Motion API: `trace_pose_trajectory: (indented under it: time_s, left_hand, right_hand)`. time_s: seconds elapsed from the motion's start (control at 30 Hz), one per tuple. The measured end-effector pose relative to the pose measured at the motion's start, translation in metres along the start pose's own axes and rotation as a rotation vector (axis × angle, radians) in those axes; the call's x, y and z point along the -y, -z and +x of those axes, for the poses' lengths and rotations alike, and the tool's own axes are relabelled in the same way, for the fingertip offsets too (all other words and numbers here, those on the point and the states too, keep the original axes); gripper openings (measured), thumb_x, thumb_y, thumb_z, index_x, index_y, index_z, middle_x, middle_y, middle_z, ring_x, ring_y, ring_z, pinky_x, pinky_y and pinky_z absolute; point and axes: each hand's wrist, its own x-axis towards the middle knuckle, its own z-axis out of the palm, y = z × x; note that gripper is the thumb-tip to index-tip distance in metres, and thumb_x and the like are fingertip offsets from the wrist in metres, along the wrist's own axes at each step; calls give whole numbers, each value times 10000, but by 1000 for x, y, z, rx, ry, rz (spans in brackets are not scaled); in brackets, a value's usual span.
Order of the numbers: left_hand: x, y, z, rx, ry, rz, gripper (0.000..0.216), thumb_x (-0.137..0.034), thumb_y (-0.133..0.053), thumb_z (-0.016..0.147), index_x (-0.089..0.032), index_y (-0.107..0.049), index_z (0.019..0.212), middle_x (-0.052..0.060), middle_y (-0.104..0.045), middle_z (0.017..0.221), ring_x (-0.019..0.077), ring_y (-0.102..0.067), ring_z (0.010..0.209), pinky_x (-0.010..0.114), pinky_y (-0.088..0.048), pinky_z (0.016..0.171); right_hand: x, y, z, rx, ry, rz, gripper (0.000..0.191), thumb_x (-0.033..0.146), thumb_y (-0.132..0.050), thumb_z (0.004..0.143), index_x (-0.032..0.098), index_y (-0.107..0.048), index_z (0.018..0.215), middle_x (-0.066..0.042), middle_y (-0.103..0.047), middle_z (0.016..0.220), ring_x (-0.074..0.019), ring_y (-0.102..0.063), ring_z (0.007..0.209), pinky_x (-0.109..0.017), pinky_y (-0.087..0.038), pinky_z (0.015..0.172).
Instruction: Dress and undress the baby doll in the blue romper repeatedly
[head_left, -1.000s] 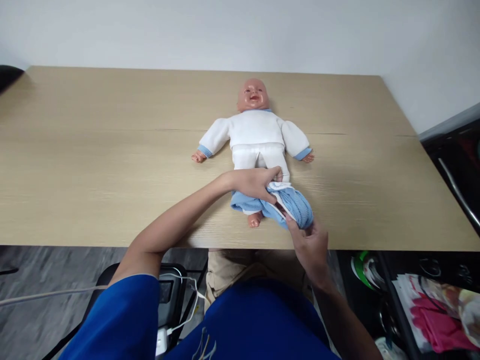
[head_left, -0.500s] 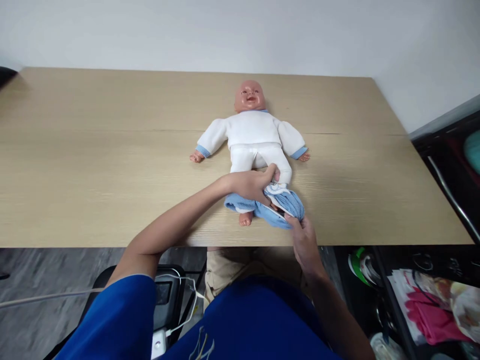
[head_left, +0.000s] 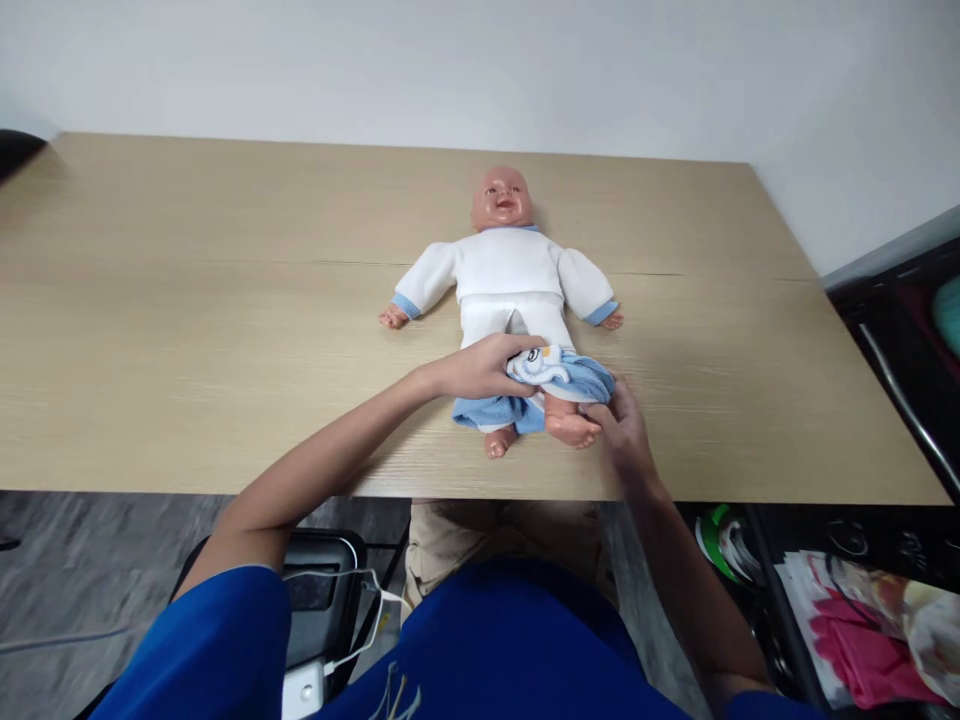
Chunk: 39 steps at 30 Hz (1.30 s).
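A: Your left hand [head_left: 484, 367] has its grip closed on the bunched blue garment [head_left: 589, 378] at the doll's [head_left: 510, 268] lower leg; your right hand [head_left: 625, 428] pinches the same garment beside the foot [head_left: 571, 428].

B: I'd have you ease both sides up evenly, so the leg opening doesn't twist.

A: And the doll?

B: On the counter [head_left: 225, 310] near your edge, face up, long axis running away from you, head far, that foot's toes turned right.
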Motion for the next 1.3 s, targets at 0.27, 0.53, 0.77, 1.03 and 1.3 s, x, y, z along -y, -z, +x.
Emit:
trace_pose_trajectory:
  time_s: [0.27,0.53,0.77,1.03,1.3]
  left_hand:
    - [-2,-3,-33,-132,-34,310,658,-754,-995,979,-248,-823,1364,172,-804,1542,419,-650,1478,601,-460,1378]
    - [-1,35,-71,-65,42,289,477,-685,-983,1003,-266,-820,1161,143,-652,1894,483,-514,1783,713,-315,1539]
    - [30,28,-56,-284,-1,-73,345,-559,-917,1049,-256,-775,1129,153,-848,1499,348,-769,1437,574,-569,1358]
    - [63,3,-65,-628,43,-5,500,-700,-981,979,-247,-776,1027,157,-616,1731,415,-515,1735,719,-306,1580]
    - [83,4,-58,-614,121,-519,561,-714,-1043,937,-247,-759,1061,98,-824,1353,290,-787,1305,484,-638,1211]
  right_hand:
    - [40,42,46,515,152,-428,532,691,-1023,928,280,-844,1213,-78,-874,1201,-348,-832,1110,-527,-721,1039]
    - [63,41,81,683,214,-435,504,783,-889,1046,299,-873,1184,-57,-865,1099,-329,-805,1043,-532,-696,1064]
    - [30,1,121,382,143,-136,303,569,-843,899,294,-757,996,-107,-810,1301,-388,-739,1364,-635,-585,1338]
    - [2,-23,118,268,-1,-36,352,653,-807,989,313,-734,1042,-56,-862,1129,-377,-805,1244,-611,-667,1248]
    - [7,-22,118,274,0,-77,365,608,-879,972,315,-742,1143,-48,-885,1335,-353,-821,1367,-581,-632,1336]
